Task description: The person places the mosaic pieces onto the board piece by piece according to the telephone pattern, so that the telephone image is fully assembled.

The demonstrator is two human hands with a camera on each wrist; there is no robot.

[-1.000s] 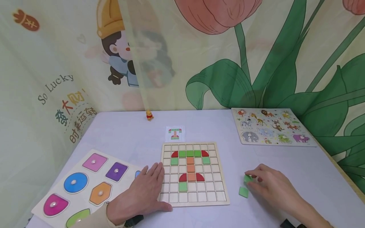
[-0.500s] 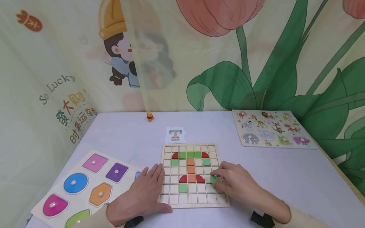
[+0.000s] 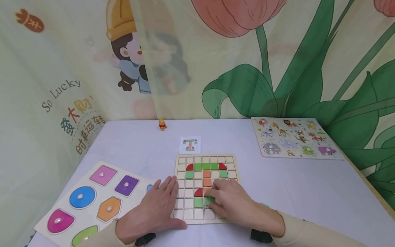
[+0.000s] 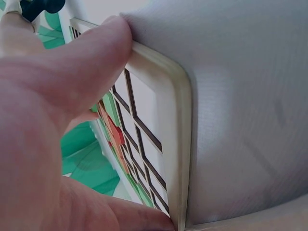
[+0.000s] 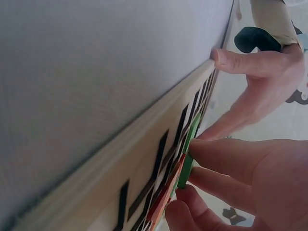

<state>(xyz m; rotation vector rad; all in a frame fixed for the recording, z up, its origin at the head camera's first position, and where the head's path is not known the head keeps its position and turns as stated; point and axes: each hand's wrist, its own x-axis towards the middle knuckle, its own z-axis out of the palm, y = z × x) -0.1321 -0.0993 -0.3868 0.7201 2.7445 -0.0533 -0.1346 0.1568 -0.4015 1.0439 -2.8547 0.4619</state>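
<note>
My right hand pinches a green tile at the grid board's near edge; best lowered flat; my left hand, spread, braces its left edge.

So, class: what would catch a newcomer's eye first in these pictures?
First, the right hand pinching a green tile over the wooden grid board at the table's middle, beside a green square already set. The left hand rests flat on the board's left edge. A shape puzzle lies left, an animal puzzle far right.
</note>
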